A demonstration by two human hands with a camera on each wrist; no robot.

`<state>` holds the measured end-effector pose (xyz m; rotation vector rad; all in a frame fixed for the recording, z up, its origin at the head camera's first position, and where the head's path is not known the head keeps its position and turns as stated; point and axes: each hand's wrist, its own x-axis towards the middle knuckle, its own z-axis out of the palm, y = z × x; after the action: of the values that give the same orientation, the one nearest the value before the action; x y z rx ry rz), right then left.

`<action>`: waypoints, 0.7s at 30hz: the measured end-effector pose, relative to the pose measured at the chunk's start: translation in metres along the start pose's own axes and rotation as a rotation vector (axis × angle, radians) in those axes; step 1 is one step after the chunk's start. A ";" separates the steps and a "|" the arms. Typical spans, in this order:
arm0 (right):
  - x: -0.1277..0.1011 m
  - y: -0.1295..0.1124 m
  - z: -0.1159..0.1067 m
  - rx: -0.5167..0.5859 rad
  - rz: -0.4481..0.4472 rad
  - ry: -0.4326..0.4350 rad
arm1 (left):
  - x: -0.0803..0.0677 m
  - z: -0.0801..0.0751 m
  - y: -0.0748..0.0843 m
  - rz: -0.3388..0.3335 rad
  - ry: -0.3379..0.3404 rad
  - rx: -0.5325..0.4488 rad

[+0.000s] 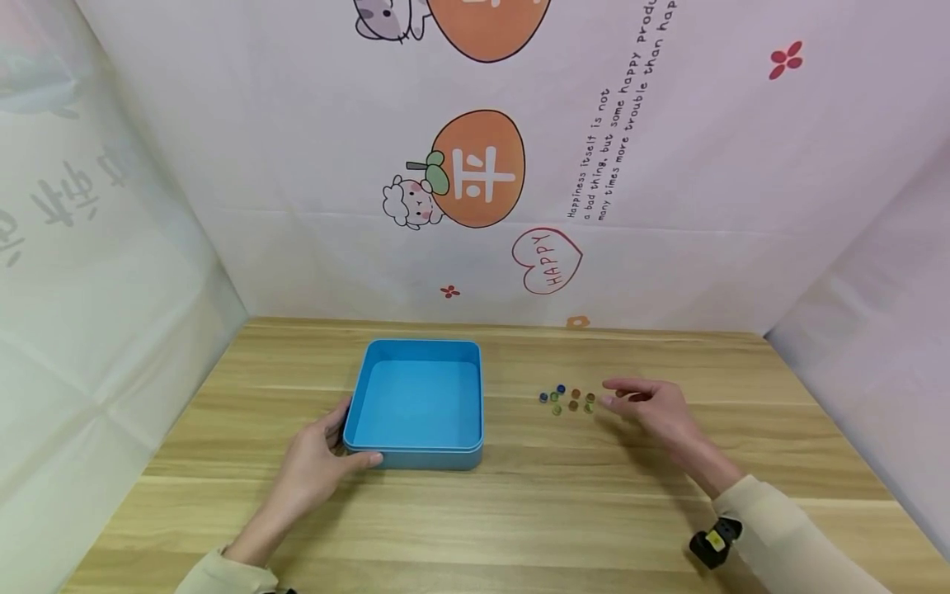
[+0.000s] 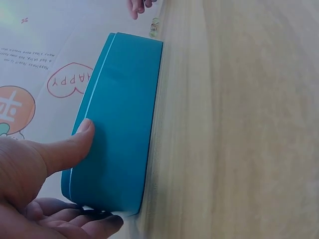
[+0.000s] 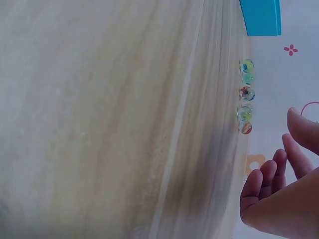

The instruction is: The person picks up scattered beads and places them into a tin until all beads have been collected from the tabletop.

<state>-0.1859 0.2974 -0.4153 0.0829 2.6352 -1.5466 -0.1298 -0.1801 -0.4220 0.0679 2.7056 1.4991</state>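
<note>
- The left hand point(image 1: 315, 466) lies on the desk point(image 1: 519, 511) at the near left corner of the blue tray point(image 1: 416, 404), forearm coming in from the near left edge.
- Its thumb presses flat against the tray's near wall while the fingers curl round the left side, so the hand grips that corner; the left wrist view shows the thumb tip on the blue wall point(image 2: 119, 124) just below the rim.
- The right hand point(image 1: 656, 408) hovers low over the desk to the right of the tray, fingers loosely spread and pointing left, holding nothing, in a cream sleeve point(image 1: 787, 528).
- The tray is square, shallow, with rounded corners and a thin pale line round its rim; it sits flat at the desk's middle.
- The glass marbles point(image 1: 567, 399) form a small cluster just left of the right fingertips, well apart from the tray; in the right wrist view point(image 3: 245, 94) they look clear with coloured swirls.
</note>
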 end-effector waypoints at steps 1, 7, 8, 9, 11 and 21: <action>0.000 0.000 0.000 0.003 0.000 0.000 | 0.000 0.000 0.000 -0.002 0.001 -0.012; 0.000 0.002 0.003 0.000 -0.025 -0.006 | 0.000 0.001 -0.002 -0.006 0.011 -0.059; 0.000 0.001 0.004 -0.001 -0.032 -0.006 | 0.000 0.002 -0.002 -0.006 0.013 -0.063; 0.000 0.001 0.004 -0.002 -0.034 -0.008 | -0.001 0.002 -0.003 -0.005 0.015 -0.068; 0.000 0.001 0.004 -0.002 -0.032 -0.006 | 0.000 0.002 -0.004 -0.003 0.020 -0.071; -0.001 0.001 0.007 -0.014 -0.008 0.014 | 0.003 0.005 -0.008 0.005 0.031 -0.094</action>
<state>-0.1847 0.2918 -0.4196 0.0824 2.6600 -1.5351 -0.1327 -0.1803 -0.4313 0.0476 2.6551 1.6402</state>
